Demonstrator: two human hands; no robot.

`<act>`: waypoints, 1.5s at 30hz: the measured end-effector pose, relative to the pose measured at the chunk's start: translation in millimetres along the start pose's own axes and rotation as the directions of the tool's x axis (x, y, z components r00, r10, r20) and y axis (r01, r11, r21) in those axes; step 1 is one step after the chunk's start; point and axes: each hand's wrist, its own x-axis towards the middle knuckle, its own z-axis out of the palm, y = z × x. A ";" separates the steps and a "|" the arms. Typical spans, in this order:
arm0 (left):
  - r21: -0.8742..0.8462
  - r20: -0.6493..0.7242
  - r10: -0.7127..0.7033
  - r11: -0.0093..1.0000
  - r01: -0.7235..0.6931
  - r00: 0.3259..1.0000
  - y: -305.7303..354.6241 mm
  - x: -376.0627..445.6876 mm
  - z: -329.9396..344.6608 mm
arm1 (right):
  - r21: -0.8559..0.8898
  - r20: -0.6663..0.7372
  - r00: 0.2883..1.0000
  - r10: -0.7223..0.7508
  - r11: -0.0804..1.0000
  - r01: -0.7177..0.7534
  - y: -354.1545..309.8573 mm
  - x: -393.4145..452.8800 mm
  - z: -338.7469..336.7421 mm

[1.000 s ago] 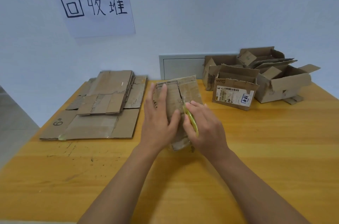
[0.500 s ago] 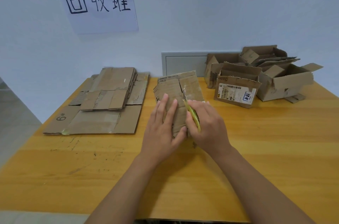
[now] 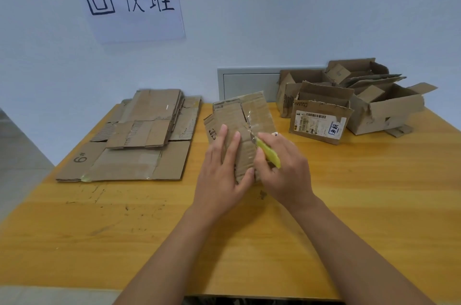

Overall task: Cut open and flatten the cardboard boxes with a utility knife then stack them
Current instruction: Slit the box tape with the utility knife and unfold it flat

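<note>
knife (image 3: 267, 152), gripped by right hand (image 3: 287, 175), moved up taped box (image 3: 239, 130); left hand (image 3: 222, 175) flat.

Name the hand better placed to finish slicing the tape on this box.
Right. The right hand already grips the yellow utility knife, its blade on the taped seam of the box; the left hand presses the box flat.
</note>
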 end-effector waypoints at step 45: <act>0.072 0.040 -0.058 0.996 0.055 0.998 4.4 7.4 17.1 | -0.189 0.102 0.994 0.028 0.982 -0.008 13.1 -5.3 1.2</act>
